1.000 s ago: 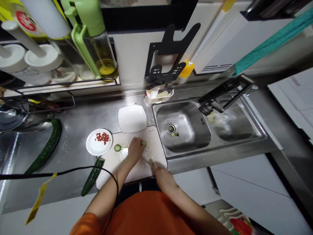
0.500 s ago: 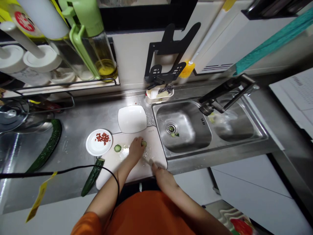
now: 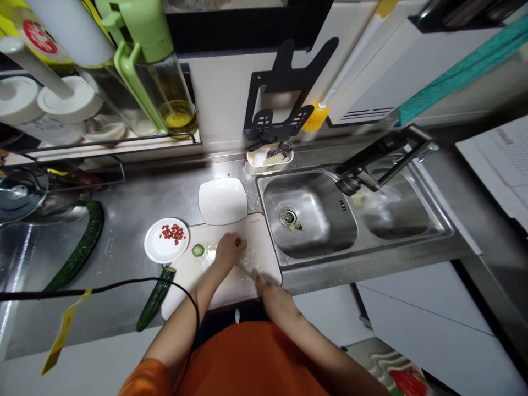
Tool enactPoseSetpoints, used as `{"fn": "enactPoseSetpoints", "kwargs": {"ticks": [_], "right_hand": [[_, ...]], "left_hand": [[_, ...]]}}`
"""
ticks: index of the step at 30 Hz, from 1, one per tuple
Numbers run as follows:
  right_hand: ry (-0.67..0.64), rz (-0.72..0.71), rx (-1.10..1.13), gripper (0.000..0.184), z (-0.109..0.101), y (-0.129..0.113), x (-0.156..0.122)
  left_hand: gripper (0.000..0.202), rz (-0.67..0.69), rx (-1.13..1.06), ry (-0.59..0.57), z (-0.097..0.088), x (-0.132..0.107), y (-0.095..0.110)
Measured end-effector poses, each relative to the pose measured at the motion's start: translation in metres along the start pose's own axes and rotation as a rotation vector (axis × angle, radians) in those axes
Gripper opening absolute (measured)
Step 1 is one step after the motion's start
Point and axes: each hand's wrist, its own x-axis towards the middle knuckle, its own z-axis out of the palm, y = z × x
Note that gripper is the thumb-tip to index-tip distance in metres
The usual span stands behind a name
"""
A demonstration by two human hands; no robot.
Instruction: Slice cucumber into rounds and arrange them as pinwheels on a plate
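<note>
Over the pale cutting board (image 3: 218,292), my left hand (image 3: 228,252) is closed with its fingertips on a small cucumber slice (image 3: 244,243). A small reddish spot shows at those fingertips, too small to make out. My right hand (image 3: 272,291), at the board's right front edge, is wrapped round the handle of a knife (image 3: 246,270). Its blade lies low over the board, pointing toward my left hand, and is partly hard to see. Left of my left hand lies another cucumber slice (image 3: 198,251). A cut cucumber (image 3: 155,300) rests against the board's left edge.
A white plate with red bits (image 3: 160,252) is at the board's left. Behind the board stands a white square dish (image 3: 223,201). To the right is a sink (image 3: 317,225) with a faucet (image 3: 371,159). A whole cucumber (image 3: 80,253) lies far left. A black cable (image 3: 124,283) crosses my left forearm.
My left hand has shifted very slightly left, and its fingers have moved a little on the slice, with a reddish spot now showing there. My right hand and the knife stay nearly still.
</note>
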Motion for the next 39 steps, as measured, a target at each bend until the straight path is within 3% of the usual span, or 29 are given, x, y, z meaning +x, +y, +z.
{"fn": "enactPoseSetpoints", "kwargs": {"ticks": [10,17,26,39], "right_hand": [[-0.021,-0.03,0.005,0.06,-0.005,0.001,0.0],[-0.033,-0.093,0.035,0.065,-0.006,0.01,0.0],[0.024,-0.121,0.001,0.055,-0.013,-0.001,0.004],[0.033,-0.116,-0.029,0.053,-0.02,-0.023,0.014]], "left_hand": [[0.017,-0.073,-0.256,0.095,-0.013,-0.02,-0.035],[0.018,-0.118,-0.285,0.182,-0.017,-0.041,-0.059],[0.015,-0.204,-0.252,0.198,-0.021,-0.056,-0.066],[0.015,-0.26,-0.169,0.186,-0.02,-0.055,-0.069]]}}
